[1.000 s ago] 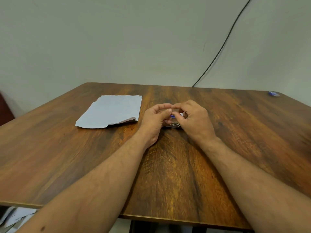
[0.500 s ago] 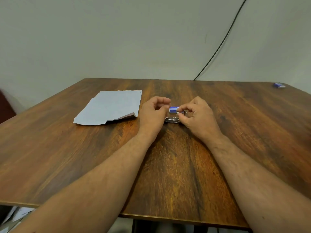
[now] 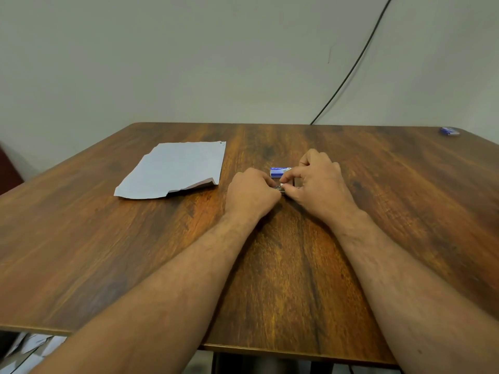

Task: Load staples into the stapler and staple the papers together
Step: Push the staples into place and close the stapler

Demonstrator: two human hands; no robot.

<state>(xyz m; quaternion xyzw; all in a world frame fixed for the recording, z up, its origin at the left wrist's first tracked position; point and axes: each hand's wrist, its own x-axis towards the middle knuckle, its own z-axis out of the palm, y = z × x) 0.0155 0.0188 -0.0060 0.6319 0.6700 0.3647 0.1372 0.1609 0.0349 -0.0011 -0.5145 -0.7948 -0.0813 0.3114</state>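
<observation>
Both hands meet at the middle of the table [image 3: 270,279] in the head view, the only 1 given. Curled over a small metal piece, the left hand [image 3: 251,193] hides its own fingertips; it seems to hold the stapler [image 3: 280,188], though only a silver sliver shows. Thumb and forefinger of the right hand [image 3: 318,184] pinch at that same sliver, just in front of the blue-and-white staple box [image 3: 280,171].

Risk, as I judge it: the strip of staples (too small to make out) could slip or break apart if pushed in crooked, and a nudge from the right hand could scatter the box.

Room is generous. The papers [image 3: 175,171], 1 corner curled up, lie well apart to the left, and a small blue item [image 3: 449,130] sits near the far right edge. Nothing crowds the near edge.
</observation>
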